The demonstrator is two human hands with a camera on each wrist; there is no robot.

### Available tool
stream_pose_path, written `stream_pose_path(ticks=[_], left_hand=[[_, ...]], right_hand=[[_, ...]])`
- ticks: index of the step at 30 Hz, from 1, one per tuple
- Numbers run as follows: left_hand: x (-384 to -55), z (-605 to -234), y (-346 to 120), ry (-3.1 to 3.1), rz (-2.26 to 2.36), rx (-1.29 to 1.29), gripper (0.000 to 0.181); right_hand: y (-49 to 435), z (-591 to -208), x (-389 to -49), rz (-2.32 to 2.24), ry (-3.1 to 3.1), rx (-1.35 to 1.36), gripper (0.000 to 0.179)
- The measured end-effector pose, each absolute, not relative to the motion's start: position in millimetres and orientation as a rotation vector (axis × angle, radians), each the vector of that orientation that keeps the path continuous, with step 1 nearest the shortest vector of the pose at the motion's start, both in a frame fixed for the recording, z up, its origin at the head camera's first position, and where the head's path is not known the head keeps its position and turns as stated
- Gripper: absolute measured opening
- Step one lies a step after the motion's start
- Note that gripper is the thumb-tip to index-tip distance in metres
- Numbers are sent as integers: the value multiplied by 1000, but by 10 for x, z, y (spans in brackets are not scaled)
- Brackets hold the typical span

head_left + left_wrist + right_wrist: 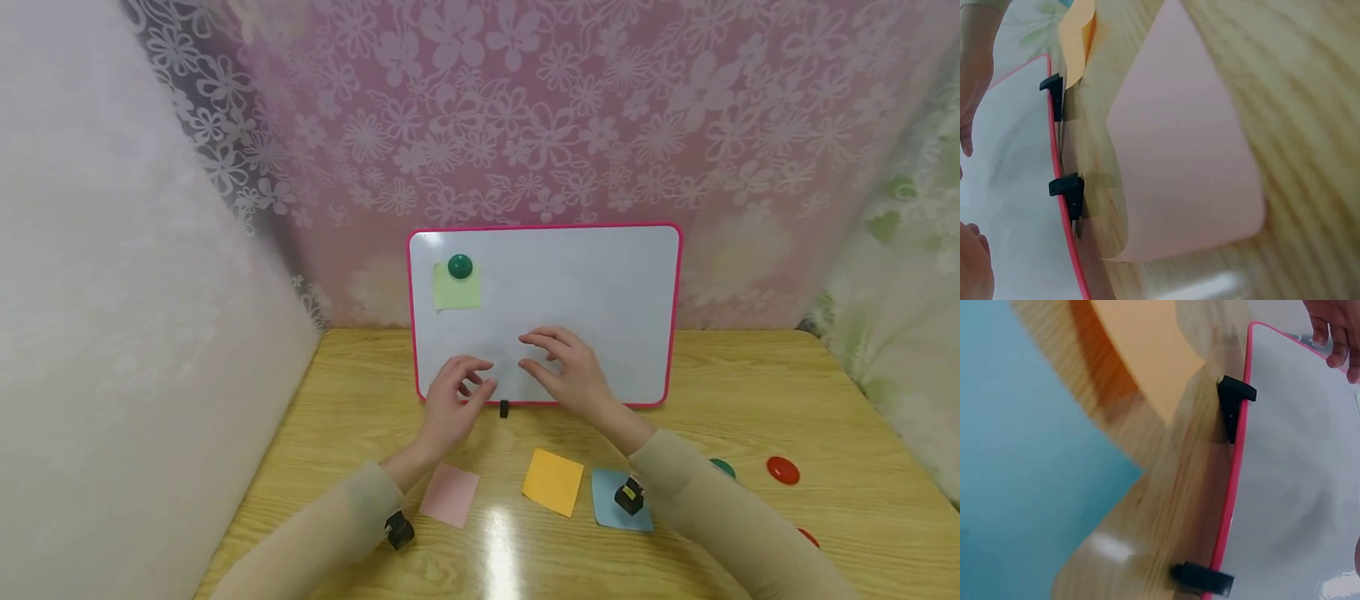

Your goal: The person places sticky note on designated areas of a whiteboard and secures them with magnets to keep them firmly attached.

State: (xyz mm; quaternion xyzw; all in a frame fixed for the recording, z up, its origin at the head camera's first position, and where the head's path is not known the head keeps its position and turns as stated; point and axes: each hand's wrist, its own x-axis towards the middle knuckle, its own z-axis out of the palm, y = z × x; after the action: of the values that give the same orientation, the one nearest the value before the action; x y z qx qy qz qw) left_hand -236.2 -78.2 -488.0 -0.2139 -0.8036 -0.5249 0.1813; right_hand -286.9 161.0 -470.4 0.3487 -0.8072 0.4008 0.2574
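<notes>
So going left to right in the head view: the left hand (452, 406) is hanging over the board's lower left, fingers bent and apart from the thumb, gripping nothing. The board (615, 317) is standing mid-frame, and the right hand (573, 371) is curving over its lower middle, also empty, thumb and fingers apart.

Only the head view is clearly catching the green magnet (461, 267) on the green note (456, 296), board's upper left. Left wrist view is showing the pink note (1185, 162) curling at a corner, plus two black feet (1074, 194) where the head view is showing one. Right wrist view is showing the orange note (1150, 353) arching up, top of frame.

Hard-to-see stuff: the left hand is getting cut off at lower left in its own wrist view. In the head view a wrist camera (628, 498) is covering part of the blue note (606, 510), lower right of centre. Further right, the sleeve (712, 500) is hiding part of a green disc (722, 467); one red disc (783, 470) is lying clear. Can't tell if either hand is touching the board.
</notes>
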Motion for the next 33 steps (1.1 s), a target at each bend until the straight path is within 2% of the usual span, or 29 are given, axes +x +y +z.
stream_pose_path(ticks=[10, 23, 33], left_hand=[[-2239, -5039, -893, -2392, -1505, -680, 26], [-2145, -5075, -1149, -2702, -1559, -772, 37], [-2074, -5123, -1358, -2827, -1515, -785, 33]], right_hand=[[1950, -4812, -2712, 1049, -2353, 892, 45], [2368, -4862, -2552, 977, -2432, 910, 42], [2819, -4853, -2357, 975, -2580, 938, 39]])
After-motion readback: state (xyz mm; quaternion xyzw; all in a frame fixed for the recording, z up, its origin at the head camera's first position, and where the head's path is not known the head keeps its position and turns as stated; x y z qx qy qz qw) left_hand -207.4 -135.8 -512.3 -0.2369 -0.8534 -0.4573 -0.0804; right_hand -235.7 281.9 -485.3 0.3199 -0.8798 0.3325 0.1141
